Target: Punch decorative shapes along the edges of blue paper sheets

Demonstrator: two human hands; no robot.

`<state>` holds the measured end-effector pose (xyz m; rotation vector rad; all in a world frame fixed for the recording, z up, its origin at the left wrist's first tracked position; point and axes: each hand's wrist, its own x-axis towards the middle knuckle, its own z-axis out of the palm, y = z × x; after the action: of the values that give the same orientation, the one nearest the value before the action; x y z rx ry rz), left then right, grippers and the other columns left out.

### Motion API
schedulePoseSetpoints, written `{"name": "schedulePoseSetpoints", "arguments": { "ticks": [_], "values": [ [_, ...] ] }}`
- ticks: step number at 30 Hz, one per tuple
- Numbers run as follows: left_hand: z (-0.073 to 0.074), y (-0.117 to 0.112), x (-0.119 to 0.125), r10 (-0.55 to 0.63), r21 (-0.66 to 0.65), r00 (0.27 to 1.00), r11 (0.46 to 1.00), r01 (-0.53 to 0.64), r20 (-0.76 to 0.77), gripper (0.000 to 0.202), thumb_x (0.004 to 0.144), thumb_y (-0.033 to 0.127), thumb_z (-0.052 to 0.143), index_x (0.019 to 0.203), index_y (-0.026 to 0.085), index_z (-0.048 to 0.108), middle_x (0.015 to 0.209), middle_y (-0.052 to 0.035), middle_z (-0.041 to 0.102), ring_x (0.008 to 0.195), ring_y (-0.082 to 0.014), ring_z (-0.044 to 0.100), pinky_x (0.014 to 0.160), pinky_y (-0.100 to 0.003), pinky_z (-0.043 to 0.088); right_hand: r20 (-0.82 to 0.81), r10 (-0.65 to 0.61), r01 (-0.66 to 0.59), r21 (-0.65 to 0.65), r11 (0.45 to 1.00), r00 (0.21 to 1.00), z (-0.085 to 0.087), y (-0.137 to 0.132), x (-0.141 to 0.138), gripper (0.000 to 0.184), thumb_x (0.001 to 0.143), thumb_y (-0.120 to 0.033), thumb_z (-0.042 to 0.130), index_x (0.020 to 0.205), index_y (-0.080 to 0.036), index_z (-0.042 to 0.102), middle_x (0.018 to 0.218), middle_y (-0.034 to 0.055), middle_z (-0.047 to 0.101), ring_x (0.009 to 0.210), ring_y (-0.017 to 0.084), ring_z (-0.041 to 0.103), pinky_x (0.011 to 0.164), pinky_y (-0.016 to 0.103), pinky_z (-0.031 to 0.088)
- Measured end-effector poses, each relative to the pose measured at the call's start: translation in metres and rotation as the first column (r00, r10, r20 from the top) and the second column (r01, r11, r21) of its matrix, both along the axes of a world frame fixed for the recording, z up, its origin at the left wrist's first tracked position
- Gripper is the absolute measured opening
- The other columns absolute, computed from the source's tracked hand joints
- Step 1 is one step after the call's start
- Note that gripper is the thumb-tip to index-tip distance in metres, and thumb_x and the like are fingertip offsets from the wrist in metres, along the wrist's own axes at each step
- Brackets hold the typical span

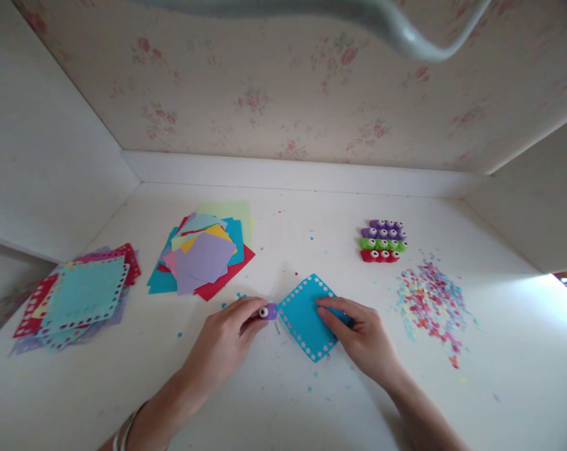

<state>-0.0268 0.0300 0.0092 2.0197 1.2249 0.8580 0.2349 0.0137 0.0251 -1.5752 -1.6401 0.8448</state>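
A blue paper square (306,316) with punched holes along its edges lies turned like a diamond on the white table (283,401). My left hand (227,341) is closed round a small purple paper punch (267,311), which sits at the square's left corner. My right hand (358,332) rests on the right part of the square, fingers stretched flat and pressing the paper down.
A loose stack of plain coloured paper squares (203,257) lies behind my left hand. At the far left is a pile of edge-punched squares (76,294). Rows of purple, green and red punches (383,240) stand at the back right, with a heap of paper confetti (431,304) beside them.
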Motion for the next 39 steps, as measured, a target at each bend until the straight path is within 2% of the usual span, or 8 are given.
{"name": "schedulePoseSetpoints", "arguments": {
  "ticks": [13,20,27,34,39],
  "values": [
    [-0.0012,0.0003,0.0,0.003,0.011,1.0,1.0,-0.003,0.001,0.019,0.094,0.023,0.062,0.113,0.025,0.066,0.105,-0.0029,0.074,0.089,-0.0172,0.073,0.08,-0.026,0.06,0.007,0.017,-0.017,0.006,1.0,1.0,0.0007,-0.0007,-0.0005,0.023,0.091,-0.041,0.062,0.098,-0.027,0.078,0.098,0.0045,0.078,0.085,0.023,0.073,0.078,0.035,0.06],
    [-0.0032,0.0004,-0.0008,-0.008,0.028,1.0,1.0,0.008,-0.019,0.02,0.095,0.022,0.062,0.114,0.025,0.065,0.107,-0.0031,0.073,0.093,-0.0178,0.072,0.084,-0.027,0.059,0.004,0.027,-0.027,0.009,1.0,1.0,0.0006,-0.0003,-0.0007,0.022,0.092,-0.04,0.062,0.098,-0.027,0.078,0.098,0.0034,0.078,0.086,0.022,0.073,0.075,0.032,0.06],
    [-0.0009,0.0017,0.001,-0.019,0.059,1.0,0.998,0.021,-0.023,0.018,0.095,0.023,0.061,0.113,0.025,0.066,0.106,-0.0035,0.074,0.092,-0.0183,0.072,0.086,-0.029,0.06,0.006,0.009,-0.009,0.001,1.0,1.0,0.0002,0.0008,-0.0001,0.023,0.092,-0.041,0.061,0.098,-0.026,0.078,0.098,0.0044,0.078,0.085,0.023,0.073,0.076,0.034,0.06],
    [-0.0033,0.0008,0.0004,-0.046,0.098,0.998,0.994,0.051,-0.051,0.02,0.096,0.022,0.06,0.115,0.024,0.067,0.111,-0.0043,0.073,0.099,-0.0191,0.071,0.089,-0.03,0.058,-0.005,0.056,-0.056,-0.048,0.997,0.998,-0.0021,0.0024,0.0005,0.023,0.093,-0.04,0.061,0.099,-0.027,0.077,0.101,0.0041,0.078,0.092,0.024,0.073,0.079,0.035,0.059],
    [-0.0038,0.0003,0.0015,-0.063,0.127,0.995,0.989,0.073,-0.075,0.023,0.096,0.023,0.062,0.118,0.024,0.068,0.113,-0.005,0.072,0.102,-0.0195,0.069,0.091,-0.031,0.057,0.008,0.101,-0.1,-0.064,0.993,0.995,-0.0031,0.0032,-0.0016,0.021,0.093,-0.038,0.061,0.102,-0.027,0.077,0.101,0.0034,0.077,0.09,0.022,0.072,0.076,0.032,0.058]
  ]
}}
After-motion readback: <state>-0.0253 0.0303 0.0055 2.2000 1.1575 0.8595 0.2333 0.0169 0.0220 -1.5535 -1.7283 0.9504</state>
